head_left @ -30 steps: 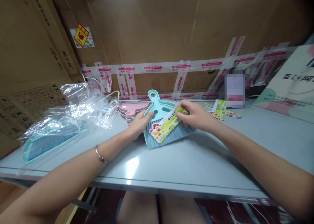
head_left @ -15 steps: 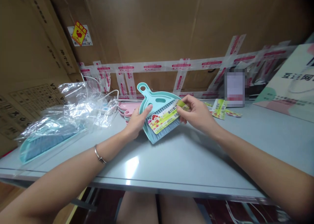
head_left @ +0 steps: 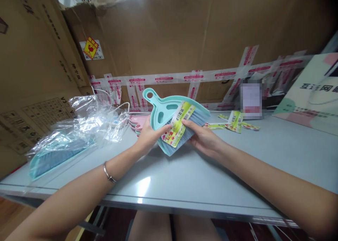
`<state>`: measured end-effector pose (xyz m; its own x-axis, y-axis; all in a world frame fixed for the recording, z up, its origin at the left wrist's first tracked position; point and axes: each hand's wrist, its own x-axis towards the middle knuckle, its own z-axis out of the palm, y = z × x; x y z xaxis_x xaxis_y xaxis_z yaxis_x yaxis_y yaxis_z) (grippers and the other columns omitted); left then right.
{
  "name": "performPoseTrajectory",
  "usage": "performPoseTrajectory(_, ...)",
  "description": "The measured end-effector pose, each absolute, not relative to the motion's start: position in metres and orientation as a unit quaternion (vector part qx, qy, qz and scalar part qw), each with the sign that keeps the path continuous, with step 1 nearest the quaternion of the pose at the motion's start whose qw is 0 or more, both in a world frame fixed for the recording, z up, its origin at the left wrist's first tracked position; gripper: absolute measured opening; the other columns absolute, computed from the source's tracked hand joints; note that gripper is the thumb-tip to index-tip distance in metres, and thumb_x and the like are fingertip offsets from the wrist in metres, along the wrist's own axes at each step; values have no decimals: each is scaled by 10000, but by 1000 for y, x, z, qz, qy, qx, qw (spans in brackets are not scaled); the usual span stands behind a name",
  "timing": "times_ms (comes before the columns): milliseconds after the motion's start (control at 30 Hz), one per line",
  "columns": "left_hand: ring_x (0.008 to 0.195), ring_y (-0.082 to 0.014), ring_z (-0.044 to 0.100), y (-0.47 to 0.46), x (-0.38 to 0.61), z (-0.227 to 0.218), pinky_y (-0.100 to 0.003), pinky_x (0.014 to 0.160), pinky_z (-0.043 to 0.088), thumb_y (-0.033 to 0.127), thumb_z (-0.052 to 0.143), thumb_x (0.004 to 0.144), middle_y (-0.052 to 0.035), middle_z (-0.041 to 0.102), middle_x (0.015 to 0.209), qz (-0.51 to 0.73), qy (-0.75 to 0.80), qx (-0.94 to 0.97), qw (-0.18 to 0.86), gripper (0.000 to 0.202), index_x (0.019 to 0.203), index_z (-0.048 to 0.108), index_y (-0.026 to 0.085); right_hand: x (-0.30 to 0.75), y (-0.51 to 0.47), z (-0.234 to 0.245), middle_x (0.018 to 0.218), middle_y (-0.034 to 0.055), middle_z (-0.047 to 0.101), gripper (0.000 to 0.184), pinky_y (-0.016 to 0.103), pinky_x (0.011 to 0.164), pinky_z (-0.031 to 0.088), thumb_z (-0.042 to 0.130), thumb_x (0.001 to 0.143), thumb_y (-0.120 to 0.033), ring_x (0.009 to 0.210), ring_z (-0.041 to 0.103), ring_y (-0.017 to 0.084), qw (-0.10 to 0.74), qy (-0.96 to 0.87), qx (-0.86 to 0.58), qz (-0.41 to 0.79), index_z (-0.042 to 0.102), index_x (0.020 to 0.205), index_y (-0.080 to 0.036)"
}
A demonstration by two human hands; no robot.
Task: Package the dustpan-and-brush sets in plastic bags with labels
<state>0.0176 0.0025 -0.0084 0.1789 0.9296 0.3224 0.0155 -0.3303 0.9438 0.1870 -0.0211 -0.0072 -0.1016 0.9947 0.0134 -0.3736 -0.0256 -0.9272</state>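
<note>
A small teal dustpan [head_left: 161,109] with a grey-blue brush nested in it is lifted a little off the grey table [head_left: 200,177], tilted toward me. My left hand [head_left: 150,133] grips its left side, thumb on top. My right hand [head_left: 202,137] cups it from below on the right, thumb pressing the brush bristles. A yellow-green printed label card [head_left: 178,123] lies across the bristles between both thumbs.
Crumpled clear plastic bags [head_left: 87,119] and a bagged teal dustpan set [head_left: 56,151] lie at the left. Stacked pink dustpans [head_left: 136,121] sit behind my left hand. More label cards [head_left: 233,121] lie at the right. Cardboard boxes [head_left: 169,40] wall the back and left.
Both hands raised the dustpan set off the table and tilted it. My right hand moved from pinching the card's end to holding the set from underneath; the card now stands more upright.
</note>
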Motion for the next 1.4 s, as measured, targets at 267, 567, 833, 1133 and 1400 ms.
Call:
performPoseTrajectory(267,1029,-331,528,28,-61,42,-471,857,414,478,486,829,-182,605,1050,363,625,674,-154,403,1022,539,128,195,-13,-8,941,40,694,311,335,751,565,699,702,-205,893,649,208,622,-334,-386,593,612,1000,-204)
performPoseTrajectory(567,890,-372,590,53,-127,46,-412,645,440,208,571,694,-209,644,942,102,787,584,-172,147,816,618,140,196,-17,-7,939,52,700,281,323,723,567,682,721,-217,827,666,198,563,-359,-404,626,626,994,-183)
performPoseTrajectory(833,692,-177,546,27,-51,42,-275,616,387,199,473,791,-48,604,751,324,536,762,-161,106,789,576,178,192,-24,-4,952,59,699,278,337,789,538,676,736,-236,835,665,194,502,-423,-430,619,634,1007,-193)
performPoseTrajectory(1133,621,-126,522,10,-1,5,-252,596,403,261,436,884,-43,602,757,337,362,863,-100,222,938,629,164,182,-23,-14,923,39,697,262,286,697,540,683,732,-233,793,659,171,542,-389,-397,630,624,983,-185)
performPoseTrajectory(1400,652,-132,542,-2,11,5,-249,598,424,236,379,910,-51,594,738,392,334,848,-123,279,941,646,164,173,-27,-17,920,26,695,236,268,685,551,639,751,-179,791,656,153,514,-379,-375,672,611,984,-197)
